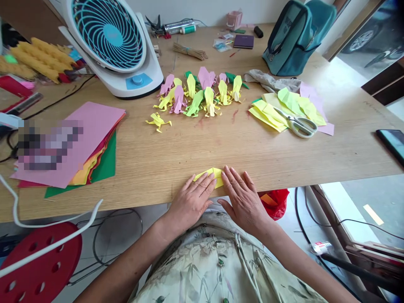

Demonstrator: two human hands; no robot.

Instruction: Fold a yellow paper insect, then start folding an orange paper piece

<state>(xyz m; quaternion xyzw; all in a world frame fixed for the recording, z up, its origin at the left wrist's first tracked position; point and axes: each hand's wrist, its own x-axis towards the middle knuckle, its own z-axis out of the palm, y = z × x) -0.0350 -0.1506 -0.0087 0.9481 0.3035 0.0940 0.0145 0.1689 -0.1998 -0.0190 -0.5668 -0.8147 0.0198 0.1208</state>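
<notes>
yellow folded paper (218,173) is on the wooden table (189,145), nr its front edge. a white-blue fan (112,35) stands at back l, a teal bag (285,46) at back r; behind is pale wall (205,9), below a red stool (31,252). l hand (192,200) lies flat w/ fingers over the paper, r hand (243,195) flat at its r end; the hands are apart.

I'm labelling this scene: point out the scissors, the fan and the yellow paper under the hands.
Scissors (291,118), head view: where blades meet handles.
Fan (112,35), head view: its blue central hub.
Yellow paper (218,173), head view: uncovered part near its upper edge.
</notes>
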